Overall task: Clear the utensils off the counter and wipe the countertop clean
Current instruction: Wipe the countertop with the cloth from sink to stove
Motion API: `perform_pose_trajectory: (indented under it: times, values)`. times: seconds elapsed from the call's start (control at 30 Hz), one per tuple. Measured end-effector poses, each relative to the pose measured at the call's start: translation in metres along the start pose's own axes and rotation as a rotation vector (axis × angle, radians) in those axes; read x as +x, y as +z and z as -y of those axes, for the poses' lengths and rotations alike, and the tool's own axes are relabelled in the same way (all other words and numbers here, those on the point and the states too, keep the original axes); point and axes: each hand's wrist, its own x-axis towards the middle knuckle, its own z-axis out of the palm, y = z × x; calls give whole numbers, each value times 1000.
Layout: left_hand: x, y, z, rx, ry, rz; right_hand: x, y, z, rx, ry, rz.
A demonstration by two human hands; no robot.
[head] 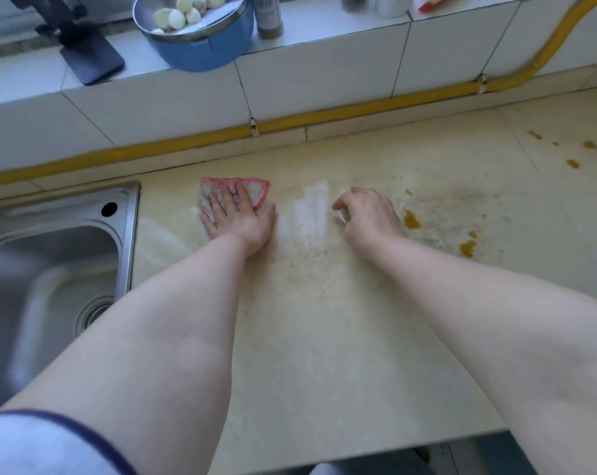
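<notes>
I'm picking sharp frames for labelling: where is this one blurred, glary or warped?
Head view: the sink at left is smeared by blur; a pale glare patch lies on the countertop just right of the pink-edged cloth; the yellow pipe bows from wide-angle distortion; the brown stains stay fairly sharp.

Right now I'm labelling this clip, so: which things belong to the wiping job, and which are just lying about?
Job: cloth under the left hand, countertop, brown stains.
Lying about: blue bowl, dark bottle, black stand, sink, yellow pipe.
</notes>
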Motion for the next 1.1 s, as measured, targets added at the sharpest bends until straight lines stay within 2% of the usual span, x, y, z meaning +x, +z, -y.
perform_pose_trajectory:
  times: [0.1, 0.53, 0.83, 0.9, 0.97, 1.0, 1.03, 1.1]
  values:
    - [6, 0, -16, 9, 5, -9, 4, -15, -15, -24, 44, -47]
    - [18, 7, -174, 104, 445, 69, -23, -66, -122, -34, 316, -195]
    - [-19, 26, -227, 71, 648, 161, -26, -79, -139, -11, 363, -236]
    - [-29, 28, -234, -108, 664, 265, -20, -78, -131, 20, 330, -250]
    - [-31, 18, -231, -624, 609, 350, -11, -74, -119, 63, 262, -235]
    - [-27, 9, -223, -859, 536, 288, -4, -70, -110, 80, 224, -205]
    - [-23, 1, -214, -974, 445, 143, 3, -66, -102, 80, 189, -173]
    - [-7, -13, -193, -915, 313, -190, 22, -52, -84, 43, 128, -108]
